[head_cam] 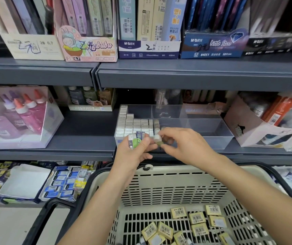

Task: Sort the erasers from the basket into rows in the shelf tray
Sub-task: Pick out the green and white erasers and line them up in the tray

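- Right now the fingers point(166, 133) of the right hand point(185, 147) are curled together, pinching a small eraser point(157, 138) between thumb and fingertips, with its white end up.
- The left hand point(132, 153) is clamped round a few sleeved erasers point(136, 138), and its thumb lies close against the small eraser.
- The small eraser looks light and firm with a little rubbery give, so it should not be fragile. Its paper sleeve may slide, so a pinch across the two sleeve sides seems the safest hold.
- Both hands hover just in front of the clear tray point(212, 140) on the shelf point(81, 124).
- Packed rows of white erasers point(132, 124) stand on end in the tray's left part, and the last row at their right is a short one.
- Below, the basket point(177, 175) holds loose yellow erasers point(198, 218) lying flat, some with barcodes up.
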Demonstrator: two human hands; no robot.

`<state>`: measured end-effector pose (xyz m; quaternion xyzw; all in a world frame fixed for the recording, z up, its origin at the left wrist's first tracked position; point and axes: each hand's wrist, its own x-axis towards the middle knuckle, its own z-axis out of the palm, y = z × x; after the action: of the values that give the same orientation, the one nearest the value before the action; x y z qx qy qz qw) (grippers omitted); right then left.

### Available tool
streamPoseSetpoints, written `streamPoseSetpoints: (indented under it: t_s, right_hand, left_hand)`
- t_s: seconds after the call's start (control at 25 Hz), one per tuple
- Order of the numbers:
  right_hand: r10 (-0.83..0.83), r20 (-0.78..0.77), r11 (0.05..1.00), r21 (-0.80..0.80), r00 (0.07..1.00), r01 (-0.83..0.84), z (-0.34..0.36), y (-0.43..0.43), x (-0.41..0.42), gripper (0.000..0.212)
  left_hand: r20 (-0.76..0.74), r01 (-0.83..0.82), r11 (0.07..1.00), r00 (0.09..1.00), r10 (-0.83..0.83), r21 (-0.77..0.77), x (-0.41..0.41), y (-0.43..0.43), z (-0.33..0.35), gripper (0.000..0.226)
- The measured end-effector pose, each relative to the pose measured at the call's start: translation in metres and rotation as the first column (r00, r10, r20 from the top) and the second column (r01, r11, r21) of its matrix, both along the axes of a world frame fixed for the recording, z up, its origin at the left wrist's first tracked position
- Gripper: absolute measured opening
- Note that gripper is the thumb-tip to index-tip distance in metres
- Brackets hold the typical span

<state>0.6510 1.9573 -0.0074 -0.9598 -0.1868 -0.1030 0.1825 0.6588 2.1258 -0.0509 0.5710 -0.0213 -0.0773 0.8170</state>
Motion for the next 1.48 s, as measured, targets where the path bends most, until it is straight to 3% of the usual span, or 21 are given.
streamPoseSetpoints:
  t_s: [0.12, 0.2, 0.28, 0.56, 0.76, 0.96, 1.04, 1.12, 1.24, 1.4, 1.48]
  right_hand:
    - [-0.131, -0.094, 0.963, 0.224, 0.987, 0.149, 0.007, -0.017, 0.016, 0.012]
    - [-0.266, -0.105, 0.934, 0.217, 0.958, 0.283, 0.011, -0.029, 0.037, 0.016]
    - [-0.299, -0.147, 0.914, 0.24, 0.943, 0.328, 0.013, -0.034, 0.056, 0.015]
    - [-0.159, -0.32, 0.956, 0.188, 0.934, 0.227, 0.0, -0.02, 0.079, 0.008]
    - [-0.146, -0.386, 0.98, 0.071, 0.911, 0.187, -0.01, -0.016, 0.078, 0.027]
    - [-0.168, -0.34, 0.985, -0.018, 0.925, 0.172, -0.005, -0.015, 0.072, 0.031]
    - [-0.202, -0.187, 0.977, 0.035, 0.961, 0.212, -0.001, -0.013, 0.061, 0.031]
    - [-0.129, -0.12, 0.963, 0.222, 0.984, 0.153, 0.001, -0.007, 0.044, 0.024]
    - [0.074, -0.206, 0.936, 0.352, 0.976, 0.003, 0.0, 0.004, 0.021, 0.015]
    - [0.016, -0.275, 0.921, 0.379, 0.961, 0.093, -0.005, 0.003, 0.015, 0.011]
    - [0.008, -0.281, 0.932, 0.351, 0.96, 0.095, -0.006, 0.004, 0.014, 0.012]
  left_hand:
    - [0.023, 0.024, 0.994, 0.999, -0.026, 0.106, -0.002, -0.002, -0.001, 0.014]
    - [0.029, 0.021, 0.99, 0.999, -0.026, 0.142, 0.0, -0.002, -0.004, 0.02]
    - [0.021, 0.033, 0.989, 0.999, -0.036, 0.145, 0.003, -0.001, -0.007, 0.02]
    - [0.006, 0.055, 0.981, 0.998, -0.057, 0.184, 0.009, 0.004, -0.009, 0.003]
    - [-0.053, 0.075, 0.975, 0.996, -0.065, 0.208, 0.011, 0.004, -0.011, 0.042]
    - [0.029, 0.065, 0.966, 0.997, -0.075, 0.25, 0.008, 0.004, -0.012, 0.006]
    - [0.042, 0.043, 0.961, 0.997, -0.057, 0.274, 0.007, 0.005, -0.011, 0.009]
    - [0.054, 0.012, 0.954, 0.998, -0.029, 0.301, 0.006, 0.004, -0.01, 0.012]
    - [0.051, -0.01, 0.964, 0.999, -0.004, 0.265, 0.007, 0.002, -0.008, 0.014]
    - [0.03, -0.096, 0.986, 0.995, 0.093, 0.133, 0.007, 0.004, -0.007, 0.017]
    - [0.045, -0.096, 0.985, 0.995, 0.09, 0.14, 0.007, 0.003, -0.008, 0.012]
